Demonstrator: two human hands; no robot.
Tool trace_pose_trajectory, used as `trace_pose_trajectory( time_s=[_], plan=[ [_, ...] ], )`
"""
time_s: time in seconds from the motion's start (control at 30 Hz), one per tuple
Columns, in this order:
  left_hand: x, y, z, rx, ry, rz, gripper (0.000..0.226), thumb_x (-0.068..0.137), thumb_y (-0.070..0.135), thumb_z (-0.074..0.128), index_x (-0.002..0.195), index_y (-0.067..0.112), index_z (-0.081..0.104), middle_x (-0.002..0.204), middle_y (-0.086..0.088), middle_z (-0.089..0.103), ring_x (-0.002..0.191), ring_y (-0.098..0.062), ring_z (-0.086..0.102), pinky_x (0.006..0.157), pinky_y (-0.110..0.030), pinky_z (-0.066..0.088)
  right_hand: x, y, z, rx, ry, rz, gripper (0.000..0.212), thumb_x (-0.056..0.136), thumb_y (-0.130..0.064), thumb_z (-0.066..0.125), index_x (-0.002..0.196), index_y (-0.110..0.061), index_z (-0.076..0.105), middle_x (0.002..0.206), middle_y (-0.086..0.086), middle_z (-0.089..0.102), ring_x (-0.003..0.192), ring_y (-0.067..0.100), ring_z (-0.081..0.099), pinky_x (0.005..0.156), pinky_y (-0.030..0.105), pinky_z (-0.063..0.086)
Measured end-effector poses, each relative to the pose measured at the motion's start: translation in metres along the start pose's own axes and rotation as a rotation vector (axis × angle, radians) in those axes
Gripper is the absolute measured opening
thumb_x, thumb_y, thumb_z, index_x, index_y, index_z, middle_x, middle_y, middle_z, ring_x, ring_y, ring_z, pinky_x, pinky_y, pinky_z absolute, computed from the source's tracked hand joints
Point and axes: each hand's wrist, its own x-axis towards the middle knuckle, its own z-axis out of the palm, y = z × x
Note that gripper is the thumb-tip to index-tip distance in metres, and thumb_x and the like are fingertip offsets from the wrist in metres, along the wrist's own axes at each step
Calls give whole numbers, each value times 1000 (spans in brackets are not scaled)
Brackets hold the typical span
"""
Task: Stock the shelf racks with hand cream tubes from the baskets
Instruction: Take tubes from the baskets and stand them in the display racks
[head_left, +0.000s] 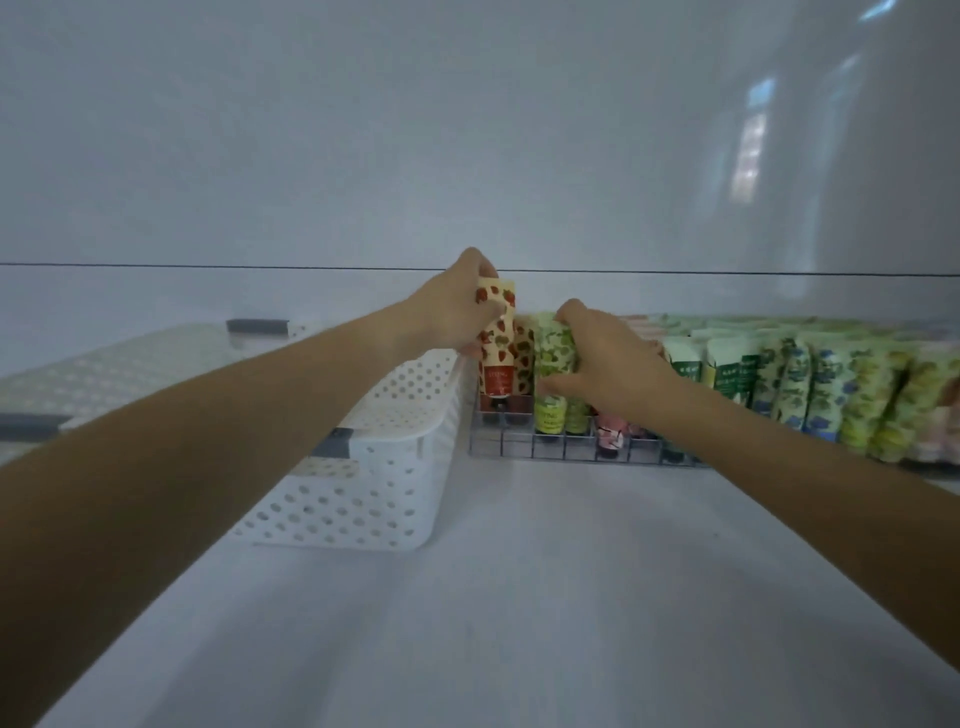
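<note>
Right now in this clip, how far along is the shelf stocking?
Looks mostly done: rows of tubes already fill the wire rack to the right. In hand: the left hand grips a strawberry-print tube and the right hand a green tube, both at the rack's left end. Left: seating those two; whether the white basket holds more is not visible.

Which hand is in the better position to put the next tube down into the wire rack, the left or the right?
Left. The left hand grips the strawberry tube at the left end of the wire rack; the right hand is busy holding a green tube.
</note>
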Motion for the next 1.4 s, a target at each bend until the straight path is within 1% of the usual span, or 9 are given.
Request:
trace_pose_trajectory(
  time_s=[0.2,0.3,0.37,0.57,0.77,0.93,1.17,1.27,1.4],
  plan=[
    [8,-3,-4,88,-67,8,19,94,7,46,105,16,33,90,-12,58,76,-29,61,75,-46,57,-12,-1,16,-81,25,-64,66,85,-32,65,137,-9,30,128,10,44,108,23,48,76,29,39],
    [12,-3,-4,151,-82,17,17,93,7,47,102,15,34,90,-12,59,74,-27,62,67,-38,56,-24,3,19,-178,106,-150,76,85,-32,64,144,-9,23,136,12,34,103,24,51,67,26,40],
    [15,-4,-1,213,-69,34,16,93,8,46,101,15,34,84,-8,57,65,-21,58,55,-28,51,-34,3,23,-254,170,-208,77,81,-29,69,142,-5,30,140,18,34,101,27,56,55,28,44],
    [23,-11,0,338,-30,57,21,90,13,55,100,14,37,74,1,48,59,-10,45,47,-20,36,-52,4,40,-322,253,-295,59,67,-9,79,121,0,58,134,29,46,95,32,65,44,25,50],
    [27,-17,1,529,-84,126,23,88,18,59,97,17,38,75,7,47,62,-6,41,49,-21,28,-51,6,42,-271,238,-330,46,66,-3,77,111,-1,66,133,27,48,91,31,67,41,23,46],
    [29,-17,-3,555,-64,139,27,83,23,65,100,17,45,96,3,50,86,-16,47,63,-25,35,-50,10,35,-273,308,-361,34,71,-6,71,104,-5,67,130,19,54,90,31,66,46,27,51],
    [24,-8,-39,587,8,244,15,89,29,57,99,19,53,90,7,54,82,-12,51,70,-22,36,-34,1,8,-193,459,-383,28,78,-7,67,106,-2,66,118,16,62,96,32,62,69,34,52],
    [20,-5,-62,671,17,265,13,90,30,54,97,19,55,94,5,54,85,-13,50,74,-25,36,-21,-16,-5,-160,403,-413,27,83,-9,63,109,-3,65,113,13,64,100,32,60,80,36,49],
    [13,-12,-102,761,58,267,9,90,29,54,93,21,54,93,5,54,85,-14,48,74,-26,36,5,-53,-13,-168,296,-466,26,88,-15,58,112,-10,64,110,5,64,99,25,57,75,28,41]
  ],
)
